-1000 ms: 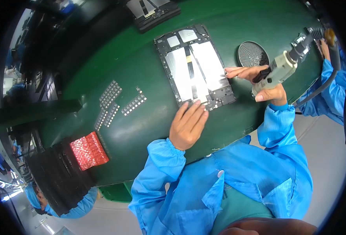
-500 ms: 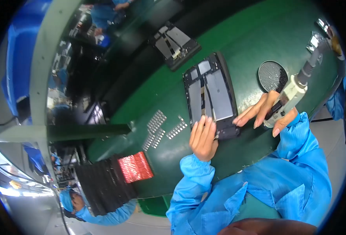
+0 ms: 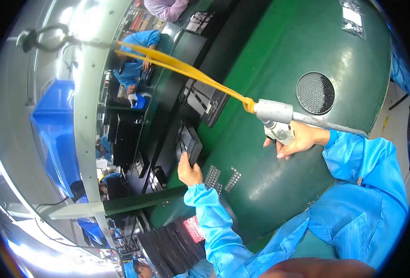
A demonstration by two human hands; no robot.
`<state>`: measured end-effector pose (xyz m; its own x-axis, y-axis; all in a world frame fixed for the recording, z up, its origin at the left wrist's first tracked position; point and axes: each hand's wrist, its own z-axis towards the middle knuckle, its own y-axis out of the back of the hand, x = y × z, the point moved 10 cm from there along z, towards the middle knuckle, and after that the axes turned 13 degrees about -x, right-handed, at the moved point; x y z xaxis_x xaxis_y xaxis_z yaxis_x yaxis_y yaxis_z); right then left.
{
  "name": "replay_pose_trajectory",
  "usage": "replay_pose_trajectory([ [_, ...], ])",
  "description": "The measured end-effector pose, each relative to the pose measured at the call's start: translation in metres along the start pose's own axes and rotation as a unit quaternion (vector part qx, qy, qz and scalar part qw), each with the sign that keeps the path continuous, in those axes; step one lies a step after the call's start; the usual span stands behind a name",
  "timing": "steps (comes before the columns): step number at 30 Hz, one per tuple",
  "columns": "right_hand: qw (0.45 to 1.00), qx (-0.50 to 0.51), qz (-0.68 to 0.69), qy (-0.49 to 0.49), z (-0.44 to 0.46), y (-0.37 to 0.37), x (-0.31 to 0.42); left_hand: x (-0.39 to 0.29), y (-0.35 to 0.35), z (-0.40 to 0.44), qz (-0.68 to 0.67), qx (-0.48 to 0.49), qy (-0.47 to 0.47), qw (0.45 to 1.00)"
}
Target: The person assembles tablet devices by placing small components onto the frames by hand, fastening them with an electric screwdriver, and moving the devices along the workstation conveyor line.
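My left hand [image 3: 189, 172] is at the near end of a dark tablet-like device [image 3: 193, 144], its fingers and thumb around the edge. The device lies at the far side of the green table. My right hand [image 3: 303, 138] is wrapped round a pale electric screwdriver [image 3: 280, 133], whose grey cable end points up toward the camera. A yellow band [image 3: 186, 72] runs from this end to a metal hook at the upper left. The screwdriver's tip is hidden.
A round tray [image 3: 310, 92] with small dark screws stands on the green table [image 3: 270, 199]. Rows of small parts [image 3: 233, 180] lie near my left sleeve. Another opened device [image 3: 201, 100] is farther back. Red bubble wrap [image 3: 194, 228] and a black stack [image 3: 170, 248] are at the lower left.
The device has moved from in front of me to the far left side, with my left hand at its edge. My right hand has lifted the screwdriver away from it. The view has turned left.
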<state>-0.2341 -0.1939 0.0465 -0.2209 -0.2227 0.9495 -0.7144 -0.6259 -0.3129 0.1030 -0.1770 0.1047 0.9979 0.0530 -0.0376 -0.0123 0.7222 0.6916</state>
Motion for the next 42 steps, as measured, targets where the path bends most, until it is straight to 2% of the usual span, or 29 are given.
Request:
replay_pose_trajectory([
  [2,0.999,-0.029,-0.002,-0.024,0.000,0.003,0.002,0.013,-0.032,0.006,0.129,0.123,0.020,0.984],
  [5,0.999,-0.031,-0.026,0.010,0.003,0.005,-0.001,0.016,-0.060,0.016,0.170,0.219,0.086,0.957],
  [6,0.999,-0.048,-0.025,-0.001,0.005,0.008,-0.011,0.010,-0.071,0.020,0.144,0.223,0.056,0.963],
  [9,0.966,-0.072,-0.129,0.211,0.004,0.007,0.015,-0.039,-0.108,0.023,0.023,0.232,-0.037,0.972],
  [10,0.977,-0.084,-0.071,0.180,0.005,0.008,0.017,-0.053,-0.126,0.023,0.006,0.250,-0.053,0.967],
  [11,0.976,-0.072,-0.106,0.177,0.005,0.006,0.019,-0.063,-0.144,0.022,-0.011,0.266,-0.069,0.961],
  [12,0.973,-0.060,-0.141,0.173,0.004,0.006,0.020,-0.064,-0.161,0.021,0.010,0.263,-0.100,0.959],
  [13,0.969,-0.051,-0.176,0.169,0.003,0.007,0.018,-0.071,-0.159,0.024,0.019,0.170,-0.147,0.974],
  [14,0.967,-0.059,-0.150,0.198,0.001,0.008,0.024,-0.062,-0.173,0.026,0.028,0.157,-0.150,0.976],
  [15,0.972,-0.064,-0.128,0.187,-0.001,0.004,0.045,-0.075,-0.170,0.041,0.036,0.144,-0.154,0.977],
  [17,0.979,-0.072,-0.083,0.171,-0.001,0.012,0.026,-0.088,-0.166,0.058,0.003,0.198,-0.112,0.974],
  [19,0.973,-0.076,-0.102,0.193,0.000,0.015,0.028,-0.042,-0.201,0.052,0.033,0.110,-0.147,0.982],
  [20,0.970,-0.081,-0.103,0.205,-0.001,0.017,0.030,-0.063,-0.169,0.067,0.052,0.154,-0.078,0.984],
  [21,0.967,-0.085,-0.104,0.216,-0.001,0.017,0.032,-0.074,-0.142,0.073,0.042,0.093,-0.078,0.992],
  [23,0.961,-0.113,-0.104,0.229,-0.001,0.023,0.034,-0.071,-0.125,0.073,0.014,0.043,-0.049,0.998],
  [25,0.955,-0.130,-0.114,0.241,0.001,0.031,0.036,-0.079,-0.115,0.057,-0.120,0.002,-0.029,0.992],
  [26,0.939,-0.161,-0.125,0.277,-0.001,0.035,0.043,-0.082,-0.108,0.044,-0.184,-0.019,-0.015,0.983],
  [27,0.930,-0.176,-0.111,0.304,0.003,0.042,0.036,-0.113,-0.094,0.028,-0.118,0.016,-0.095,0.988],
  [29,0.943,-0.196,-0.146,0.228,0.003,0.053,0.039,-0.180,-0.043,0.005,-0.140,0.006,-0.145,0.980],
  [32,0.911,-0.253,-0.153,0.288,0.000,0.068,0.054,-0.221,-0.011,-0.044,-0.174,0.032,-0.147,0.973],
  [33,0.923,-0.257,-0.172,0.227,0.003,0.076,0.046,-0.232,-0.002,-0.059,-0.176,0.047,-0.130,0.975],
  [37,0.908,-0.317,-0.173,0.212,-0.002,0.092,0.044,-0.258,0.029,-0.113,-0.211,0.083,-0.123,0.966],
  [39,0.939,-0.299,-0.134,0.106,0.004,0.095,0.023,-0.267,0.041,-0.132,-0.225,0.093,-0.108,0.964],
  [41,0.944,-0.255,-0.167,0.124,0.007,0.091,0.027,-0.274,0.045,-0.139,-0.260,0.142,-0.089,0.951],
  [42,0.923,-0.293,-0.136,0.210,0.003,0.091,0.040,-0.275,0.049,-0.138,-0.285,0.152,-0.072,0.944],
])
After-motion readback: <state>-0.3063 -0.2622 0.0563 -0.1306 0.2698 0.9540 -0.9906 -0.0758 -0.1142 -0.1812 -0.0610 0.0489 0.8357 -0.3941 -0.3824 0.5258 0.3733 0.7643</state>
